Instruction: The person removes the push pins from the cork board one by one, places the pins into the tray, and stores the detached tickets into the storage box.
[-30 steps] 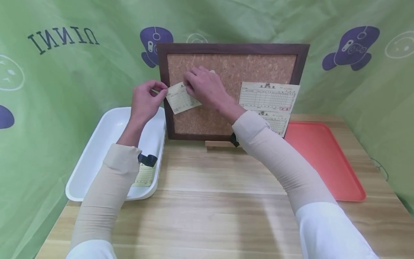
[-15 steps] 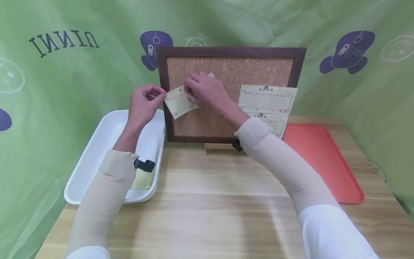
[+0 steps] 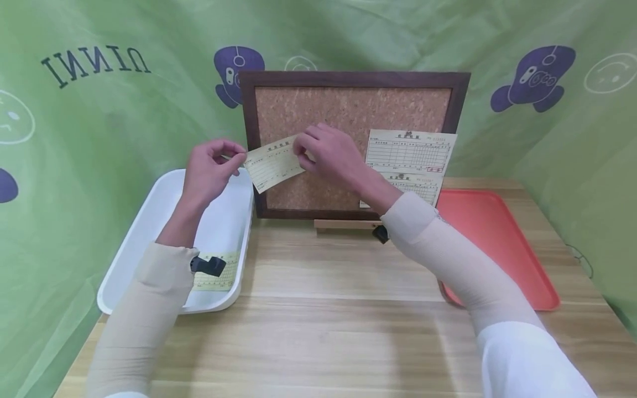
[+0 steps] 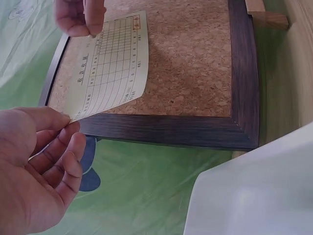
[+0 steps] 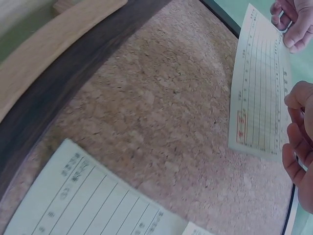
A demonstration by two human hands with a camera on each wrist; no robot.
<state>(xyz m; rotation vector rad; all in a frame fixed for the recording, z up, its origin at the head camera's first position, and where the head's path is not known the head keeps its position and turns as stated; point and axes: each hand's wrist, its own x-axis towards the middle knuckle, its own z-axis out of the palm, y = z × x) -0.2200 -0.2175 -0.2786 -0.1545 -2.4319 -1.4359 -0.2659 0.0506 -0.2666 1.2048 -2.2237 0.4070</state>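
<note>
Between both hands a pale yellow receipt slip [image 3: 271,166] is stretched in front of the left part of a cork board [image 3: 348,108] with a dark wooden frame. My left hand [image 3: 209,171] pinches its left corner between thumb and index finger; the other fingers are loosely bent. On the upper right edge, my right hand [image 3: 333,155] grips the slip with its fingertips. The left wrist view shows the slip [image 4: 112,68] bowed and its near edge standing off the cork. Two more receipts, one [image 3: 410,149] above another [image 3: 418,185], are on the board's lower right.
A white tray [image 3: 184,193] stands left of the board, with another receipt [image 3: 224,271] inside, partly behind the left wrist camera. To the right lies a red tray [image 3: 502,249], partly covered by the right sleeve. A wooden ledge [image 3: 343,224] supports the board on the table.
The slip has shifted left and down and lies less tilted. My left hand has moved left and down with its corner; my right hand has moved slightly right and down.
</note>
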